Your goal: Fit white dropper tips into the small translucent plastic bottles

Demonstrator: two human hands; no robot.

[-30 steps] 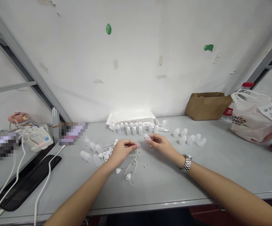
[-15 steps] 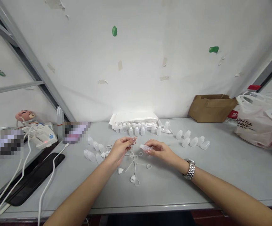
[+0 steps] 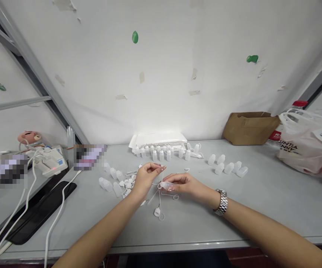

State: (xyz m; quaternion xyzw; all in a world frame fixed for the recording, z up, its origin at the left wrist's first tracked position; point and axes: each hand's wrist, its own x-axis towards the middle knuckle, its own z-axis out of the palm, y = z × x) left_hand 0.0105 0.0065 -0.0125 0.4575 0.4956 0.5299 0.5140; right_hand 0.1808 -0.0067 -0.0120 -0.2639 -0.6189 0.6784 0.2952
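Head view: small bottles at mixed stages, seen as I stand by the grey table [image 3: 200, 227]. Centre: the right hand [image 3: 188, 185] holds a translucent bottle [image 3: 167, 185], tipped with its neck to the left. The left hand [image 3: 147, 179], fingertips pinched narrow, seems to grip a thin white strap [image 3: 162, 176] just above that neck; whether a ring encircles the neck, I cannot tell. Far side: topped bottles [image 3: 161, 155] stand upright before a white packet [image 3: 161, 139], apparently the finished share. Right: bare bottles [image 3: 219, 169], mostly upright, show no tops. Left: more bare bottles [image 3: 117, 189] sit beside loose caps [image 3: 127, 183]. Near side: a white cap [image 3: 156, 212] and a ringed strap [image 3: 175, 197] lie unattached to any bottle. I judge the held piece midway, with both bare groups left.
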